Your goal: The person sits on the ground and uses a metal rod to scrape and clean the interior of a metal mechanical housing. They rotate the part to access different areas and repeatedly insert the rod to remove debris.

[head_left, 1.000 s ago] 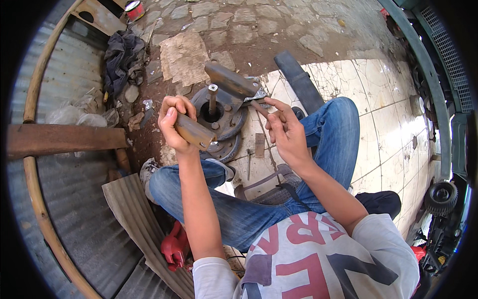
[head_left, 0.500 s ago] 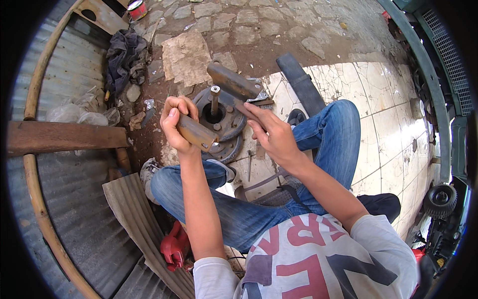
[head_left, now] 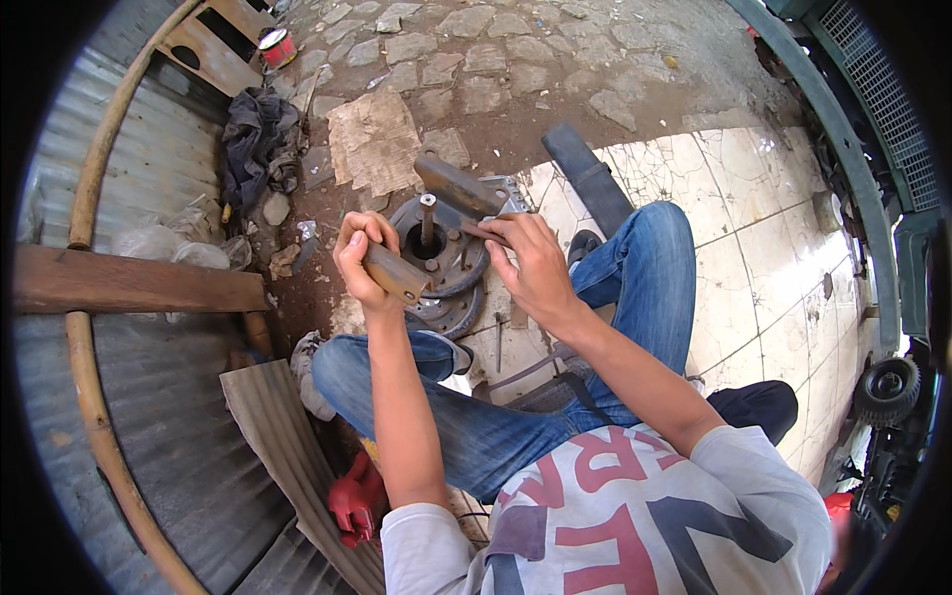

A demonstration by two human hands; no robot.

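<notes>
Hands [head_left: 359, 262] gripping, metal piece [head_left: 399, 274] left, thin bar [head_left: 482, 234] right

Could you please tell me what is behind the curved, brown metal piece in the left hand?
Behind the curved, brown metal piece, a round, dark metal hub is partly visible; whatever lies directly behind is covered.

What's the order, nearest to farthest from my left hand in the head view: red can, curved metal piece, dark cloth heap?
1. Curved metal piece: held in your left hand.
2. Dark cloth heap: on the ground, beyond and leftward.
3. Red can: farther out, toward the top left.
</notes>
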